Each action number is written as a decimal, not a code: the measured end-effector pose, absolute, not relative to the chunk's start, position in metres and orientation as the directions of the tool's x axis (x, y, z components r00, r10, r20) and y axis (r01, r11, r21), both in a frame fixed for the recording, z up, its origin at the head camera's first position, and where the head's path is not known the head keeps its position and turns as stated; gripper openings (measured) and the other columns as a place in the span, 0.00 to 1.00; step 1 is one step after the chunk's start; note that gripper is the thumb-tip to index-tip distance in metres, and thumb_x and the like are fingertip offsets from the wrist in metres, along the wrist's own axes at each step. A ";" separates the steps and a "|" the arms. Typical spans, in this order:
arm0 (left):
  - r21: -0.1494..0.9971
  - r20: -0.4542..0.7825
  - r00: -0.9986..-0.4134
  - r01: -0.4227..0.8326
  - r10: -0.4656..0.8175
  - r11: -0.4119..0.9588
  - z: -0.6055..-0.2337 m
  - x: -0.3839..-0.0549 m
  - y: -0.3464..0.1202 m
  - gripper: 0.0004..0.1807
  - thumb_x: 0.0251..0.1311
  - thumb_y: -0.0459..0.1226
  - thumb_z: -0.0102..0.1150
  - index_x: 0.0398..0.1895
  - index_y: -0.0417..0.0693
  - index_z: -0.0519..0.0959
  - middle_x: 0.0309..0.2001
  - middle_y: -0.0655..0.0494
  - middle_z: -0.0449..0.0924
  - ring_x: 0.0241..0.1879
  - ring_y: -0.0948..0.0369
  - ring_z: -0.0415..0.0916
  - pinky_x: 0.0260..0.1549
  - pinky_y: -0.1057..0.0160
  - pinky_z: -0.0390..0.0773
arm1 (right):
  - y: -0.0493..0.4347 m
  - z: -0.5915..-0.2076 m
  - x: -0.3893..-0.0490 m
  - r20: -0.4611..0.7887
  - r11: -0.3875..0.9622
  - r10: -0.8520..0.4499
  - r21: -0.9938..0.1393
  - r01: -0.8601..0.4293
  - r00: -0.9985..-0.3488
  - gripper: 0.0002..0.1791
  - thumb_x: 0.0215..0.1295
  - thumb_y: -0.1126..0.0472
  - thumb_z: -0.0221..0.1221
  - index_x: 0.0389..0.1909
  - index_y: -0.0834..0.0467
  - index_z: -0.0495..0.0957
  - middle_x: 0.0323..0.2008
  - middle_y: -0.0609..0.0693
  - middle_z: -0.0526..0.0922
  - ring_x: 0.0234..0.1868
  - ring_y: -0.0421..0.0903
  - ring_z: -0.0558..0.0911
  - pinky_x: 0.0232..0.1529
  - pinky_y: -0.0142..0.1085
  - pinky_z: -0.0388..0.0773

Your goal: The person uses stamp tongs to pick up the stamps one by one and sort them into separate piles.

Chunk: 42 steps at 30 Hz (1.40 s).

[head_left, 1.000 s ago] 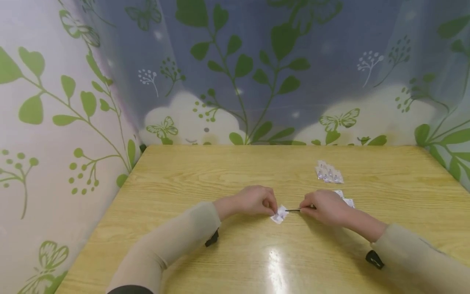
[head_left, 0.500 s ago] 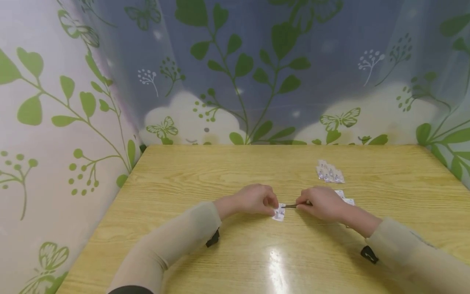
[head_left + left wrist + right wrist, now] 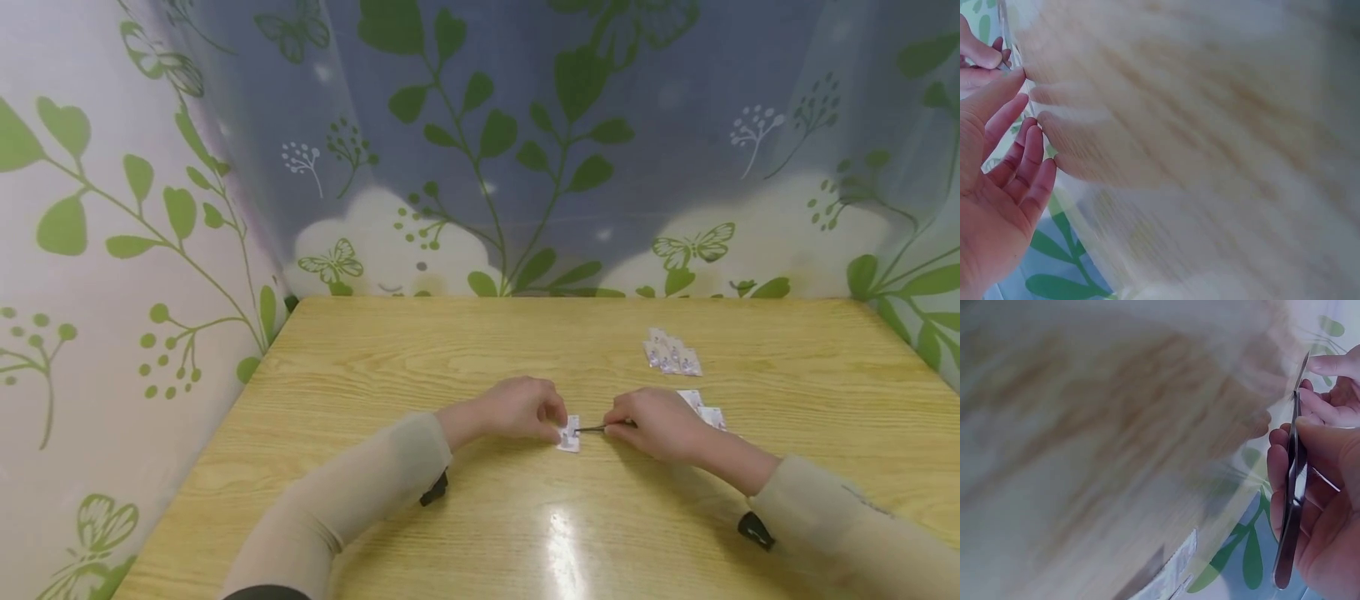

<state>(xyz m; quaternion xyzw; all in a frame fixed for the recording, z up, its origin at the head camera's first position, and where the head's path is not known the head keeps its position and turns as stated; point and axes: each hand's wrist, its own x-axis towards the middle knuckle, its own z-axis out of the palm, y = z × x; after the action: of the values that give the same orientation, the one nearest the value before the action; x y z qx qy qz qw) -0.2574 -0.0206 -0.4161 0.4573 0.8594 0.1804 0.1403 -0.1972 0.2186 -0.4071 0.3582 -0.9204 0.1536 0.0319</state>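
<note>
A small white packet (image 3: 570,434) with purplish print lies on the wooden table, between the two hands. At its left edge my left hand (image 3: 525,408) presses it down with thumb and forefinger tips. The left wrist view shows that hand's fingers (image 3: 1034,178) spread, their tips on the table. My right hand (image 3: 656,423) grips metal tweezers (image 3: 1290,531) between thumb and fingers. In the head view the tweezers' tips reach the packet's right side; whether they pinch anything is too small to tell.
Several similar packets (image 3: 673,353) lie overlapping at the table's back right. More white packets (image 3: 711,417) lie just behind the right hand, partly hidden by it. A leaf-patterned curtain (image 3: 480,167) borders the wooden table (image 3: 420,333) at the back and left.
The packet has turned slightly from its tilted lie to more upright. My right hand with the tweezers rose a little, then came back down. My left hand has barely moved.
</note>
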 end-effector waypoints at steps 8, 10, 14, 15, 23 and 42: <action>0.403 -0.054 -0.572 0.737 0.818 0.542 -0.421 -0.257 -0.016 0.10 0.52 0.46 0.72 0.34 0.55 0.83 0.33 0.68 0.74 0.34 0.69 0.71 0.35 0.73 0.70 | 0.219 -0.405 -0.197 0.152 0.712 -0.641 -0.250 -0.656 -0.753 0.03 0.62 0.63 0.64 0.31 0.53 0.85 0.23 0.36 0.72 0.22 0.32 0.66 0.22 0.30 0.66; 0.400 -0.049 -0.572 0.740 0.819 0.541 -0.421 -0.256 -0.016 0.10 0.52 0.46 0.72 0.34 0.55 0.83 0.33 0.68 0.74 0.34 0.69 0.71 0.34 0.73 0.70 | 0.219 -0.405 -0.197 0.153 0.712 -0.639 -0.252 -0.655 -0.754 0.03 0.62 0.63 0.64 0.30 0.53 0.85 0.23 0.36 0.72 0.22 0.32 0.65 0.22 0.30 0.65; 0.396 -0.047 -0.575 0.740 0.817 0.544 -0.419 -0.256 -0.015 0.10 0.53 0.46 0.72 0.34 0.54 0.83 0.34 0.67 0.74 0.34 0.69 0.71 0.34 0.74 0.70 | 0.220 -0.404 -0.196 0.161 0.712 -0.635 -0.258 -0.653 -0.756 0.04 0.62 0.63 0.64 0.29 0.52 0.85 0.22 0.36 0.72 0.21 0.33 0.65 0.22 0.30 0.64; 0.401 -0.046 -0.575 0.738 0.817 0.543 -0.419 -0.255 -0.015 0.10 0.53 0.45 0.72 0.34 0.54 0.83 0.34 0.67 0.74 0.34 0.70 0.71 0.34 0.74 0.70 | 0.221 -0.405 -0.196 0.161 0.712 -0.633 -0.261 -0.652 -0.757 0.04 0.62 0.63 0.64 0.29 0.52 0.85 0.22 0.36 0.72 0.21 0.33 0.65 0.22 0.30 0.65; 0.547 0.006 -0.596 0.674 0.803 0.496 -0.415 -0.255 -0.025 0.06 0.58 0.42 0.68 0.35 0.53 0.84 0.35 0.65 0.78 0.33 0.69 0.74 0.35 0.71 0.73 | 0.236 -0.397 -0.193 0.169 0.736 -0.577 -0.316 -0.599 -0.799 0.04 0.62 0.64 0.63 0.34 0.57 0.87 0.25 0.37 0.77 0.24 0.33 0.72 0.24 0.32 0.69; 0.617 0.108 -0.680 0.618 0.725 0.487 -0.404 -0.250 -0.094 0.09 0.58 0.42 0.69 0.38 0.48 0.86 0.37 0.60 0.80 0.31 0.67 0.75 0.34 0.64 0.76 | 0.329 -0.380 -0.140 0.097 0.788 -0.478 -0.391 -0.475 -0.873 0.06 0.64 0.63 0.62 0.36 0.58 0.87 0.26 0.33 0.73 0.20 0.30 0.63 0.22 0.30 0.64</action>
<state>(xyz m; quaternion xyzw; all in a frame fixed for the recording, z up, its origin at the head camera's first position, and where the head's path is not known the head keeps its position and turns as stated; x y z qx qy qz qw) -0.2499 -0.0937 -0.4037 0.3913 0.8583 0.3214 0.0834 -0.1404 0.3291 -0.3801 0.2520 -0.9456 0.2057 -0.0034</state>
